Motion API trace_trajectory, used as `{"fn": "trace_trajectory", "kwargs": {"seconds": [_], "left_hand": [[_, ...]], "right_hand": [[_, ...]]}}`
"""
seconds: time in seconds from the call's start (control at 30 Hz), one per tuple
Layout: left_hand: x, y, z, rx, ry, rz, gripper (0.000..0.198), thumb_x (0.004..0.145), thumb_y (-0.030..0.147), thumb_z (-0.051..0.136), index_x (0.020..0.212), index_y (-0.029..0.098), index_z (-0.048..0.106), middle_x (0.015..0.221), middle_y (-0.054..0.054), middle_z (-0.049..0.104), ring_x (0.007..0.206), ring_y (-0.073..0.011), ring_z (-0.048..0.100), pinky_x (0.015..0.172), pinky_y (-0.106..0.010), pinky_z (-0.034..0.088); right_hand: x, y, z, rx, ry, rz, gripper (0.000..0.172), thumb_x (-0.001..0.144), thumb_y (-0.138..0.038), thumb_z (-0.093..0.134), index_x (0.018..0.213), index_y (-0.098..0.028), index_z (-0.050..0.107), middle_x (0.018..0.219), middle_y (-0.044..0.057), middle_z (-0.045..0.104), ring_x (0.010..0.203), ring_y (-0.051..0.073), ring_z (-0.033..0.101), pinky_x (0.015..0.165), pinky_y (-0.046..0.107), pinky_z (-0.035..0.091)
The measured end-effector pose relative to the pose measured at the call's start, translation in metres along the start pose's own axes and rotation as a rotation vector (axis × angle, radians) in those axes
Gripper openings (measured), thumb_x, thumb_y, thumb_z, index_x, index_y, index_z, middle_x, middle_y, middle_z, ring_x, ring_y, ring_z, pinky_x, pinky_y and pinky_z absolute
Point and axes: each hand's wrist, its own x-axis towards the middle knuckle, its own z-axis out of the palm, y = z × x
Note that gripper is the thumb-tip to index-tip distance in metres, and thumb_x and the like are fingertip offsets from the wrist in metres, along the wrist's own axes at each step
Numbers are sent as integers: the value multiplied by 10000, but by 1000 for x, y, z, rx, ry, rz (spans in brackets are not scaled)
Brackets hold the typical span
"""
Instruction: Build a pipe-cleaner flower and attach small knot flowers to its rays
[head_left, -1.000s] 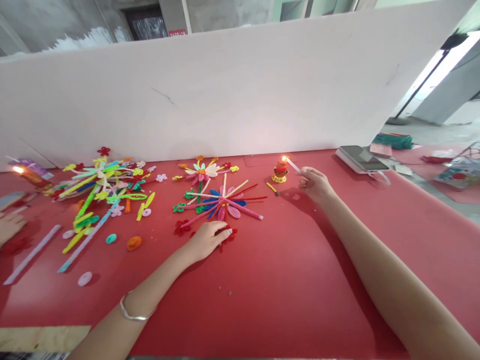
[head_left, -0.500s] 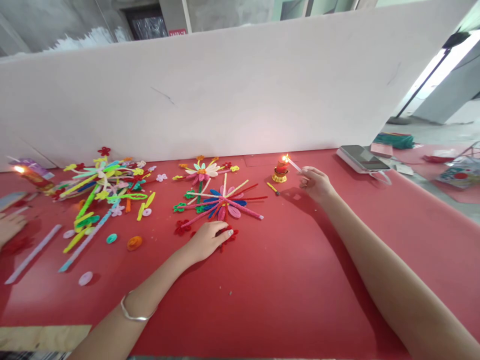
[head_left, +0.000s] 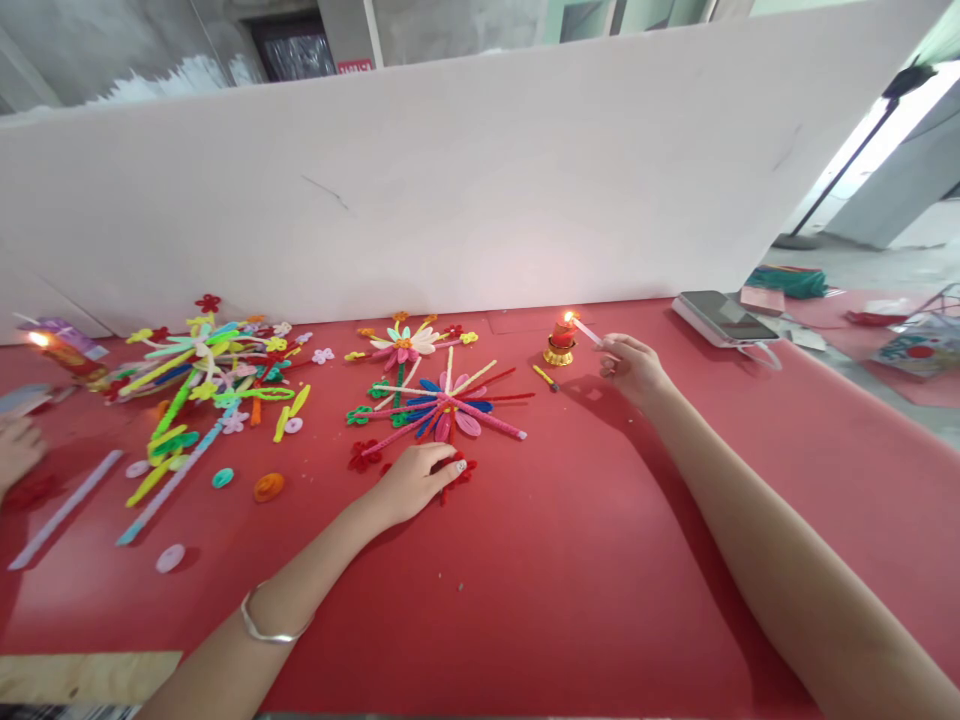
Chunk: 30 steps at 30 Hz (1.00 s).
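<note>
My right hand (head_left: 631, 365) pinches a whitish, translucent glue stick (head_left: 589, 331), whose far tip is in the flame of a short red candle (head_left: 562, 334) on a gold base. Low on the red table, my left hand (head_left: 411, 483) has its thumb and fingers closed around a red pipe-cleaner flower (head_left: 463, 477), partly hidden beneath them. Just beyond it lies a large pipe-cleaner flower (head_left: 450, 402) with pink and blue petals and long radiating stems. A yellow pipe-cleaner piece with a dark end (head_left: 546, 377) lies beside the candle.
Many coloured pipe-cleaner pieces (head_left: 199, 350) are heaped at the left, near another lit candle (head_left: 71, 360). Another person's hand (head_left: 19, 448) is at the left edge. A white panel (head_left: 465, 190) stands behind the table. A white device with a cable (head_left: 724, 318) sits back right.
The lit tip of the glue stick has shifted very slightly left. At the left edge, the other person's hand has moved a little. My left hand stays in place.
</note>
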Motion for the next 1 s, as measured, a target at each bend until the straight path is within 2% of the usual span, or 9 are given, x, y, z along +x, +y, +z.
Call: {"fn": "trace_trajectory", "kwargs": {"seconds": [0.27,1.0], "left_hand": [[0,-1,0,-2,0,9,329,859,414,399,624,183,419,603,16,502,586,-131,470,576,-252,312],[0,0,0,22,1,14,323,863,395,410,620,182,409,601,24,496,589,-127,471,573,-239,294]], "right_hand": [[-5,-6,4,39,41,21,226,528,-296,746,658,-218,578,694,-8,627,453,42,395,400,198,343],[0,-8,0,64,45,2,215,539,-264,772,667,-218,606,730,-15,646,460,31,420,420,183,365]]}}
